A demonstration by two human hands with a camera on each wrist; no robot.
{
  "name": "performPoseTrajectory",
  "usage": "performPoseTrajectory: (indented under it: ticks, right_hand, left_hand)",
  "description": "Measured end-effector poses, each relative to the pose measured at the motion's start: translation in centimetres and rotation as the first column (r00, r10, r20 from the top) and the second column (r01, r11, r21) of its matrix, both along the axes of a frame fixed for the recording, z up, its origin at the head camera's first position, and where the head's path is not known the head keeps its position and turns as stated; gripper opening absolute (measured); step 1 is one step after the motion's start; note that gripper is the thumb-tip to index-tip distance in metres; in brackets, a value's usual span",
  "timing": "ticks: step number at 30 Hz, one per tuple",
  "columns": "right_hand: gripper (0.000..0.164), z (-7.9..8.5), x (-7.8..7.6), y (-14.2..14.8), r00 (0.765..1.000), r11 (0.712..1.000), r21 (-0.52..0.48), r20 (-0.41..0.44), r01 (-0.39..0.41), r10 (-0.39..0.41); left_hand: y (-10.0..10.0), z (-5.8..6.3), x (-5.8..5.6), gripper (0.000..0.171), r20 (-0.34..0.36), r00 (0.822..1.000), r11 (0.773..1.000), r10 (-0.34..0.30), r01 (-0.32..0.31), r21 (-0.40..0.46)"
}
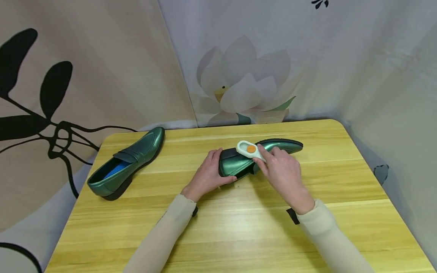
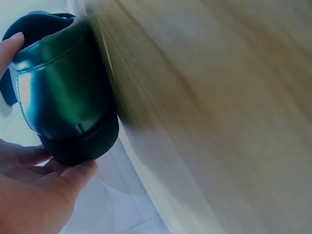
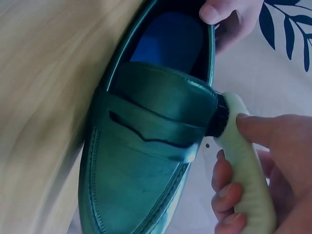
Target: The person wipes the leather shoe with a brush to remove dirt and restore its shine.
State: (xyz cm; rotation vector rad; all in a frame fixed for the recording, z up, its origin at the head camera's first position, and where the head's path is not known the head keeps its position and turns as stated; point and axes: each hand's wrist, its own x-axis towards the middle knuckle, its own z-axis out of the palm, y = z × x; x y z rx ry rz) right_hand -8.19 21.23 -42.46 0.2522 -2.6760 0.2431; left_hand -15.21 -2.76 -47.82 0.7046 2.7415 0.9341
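Observation:
A shiny green loafer lies tipped on its side on the wooden table, its toe pointing right. My left hand grips it around the heel; the left wrist view shows the dark heel between the fingers. In my right hand is a white-handled brush with an orange spot. The right wrist view shows the brush's dark bristles against the loafer's side, beside the strap. A blue insole shows inside the shoe.
A second green loafer stands upright at the table's left, toe toward the back edge. The wooden table extends around both hands. Behind it hangs a pale curtain printed with leaves and a flower.

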Motion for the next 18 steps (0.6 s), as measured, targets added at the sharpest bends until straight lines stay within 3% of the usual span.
performPoseTrajectory:
  ticks: [9,18]
  right_hand:
    - [0.043,-0.3,-0.3,-3.1,0.996,0.993,0.078,0.026,-0.088,0.086]
    - [0.044,0.1,-1.0,-1.7,1.0,0.998,0.056,0.023,0.018,-0.019]
  left_hand:
    - [0.0,-0.1,0.0,0.108,-0.019,1.0,1.0,-0.011,0.011,0.013]
    - [-0.1,0.0,0.2,0.11,-0.023,1.0,1.0,-0.004,0.004,0.016]
